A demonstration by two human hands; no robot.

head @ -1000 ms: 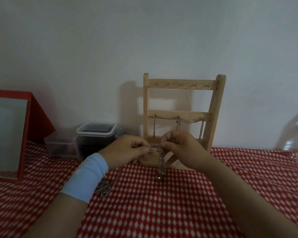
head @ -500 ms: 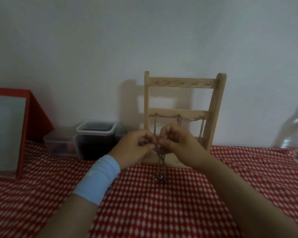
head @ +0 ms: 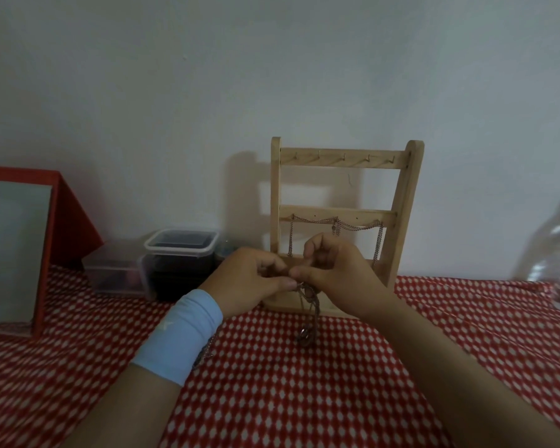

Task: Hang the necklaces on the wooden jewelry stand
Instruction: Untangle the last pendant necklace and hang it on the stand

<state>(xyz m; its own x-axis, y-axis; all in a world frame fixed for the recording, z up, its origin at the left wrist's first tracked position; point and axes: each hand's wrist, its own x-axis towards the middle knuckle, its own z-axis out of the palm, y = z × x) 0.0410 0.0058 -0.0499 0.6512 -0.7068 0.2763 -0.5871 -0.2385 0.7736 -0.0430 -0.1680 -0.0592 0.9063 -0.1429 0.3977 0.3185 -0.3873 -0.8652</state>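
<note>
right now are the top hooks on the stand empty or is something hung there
Empty. The top rail of the wooden stand shows bare hooks; the only hung chain drapes from the middle rail.

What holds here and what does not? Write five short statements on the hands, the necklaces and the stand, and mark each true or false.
1. The left hand and the right hand both pinch a necklace in front of the wooden stand. True.
2. A necklace hangs from the topmost hooks. False: the top bar is bare; a chain hangs from the middle bar.
3. A light blue wristband sits on the left wrist. True.
4. The cloth is plain green. False: the tablecloth is red with white marks.
5. The held necklace droops below the hands. True.
</note>
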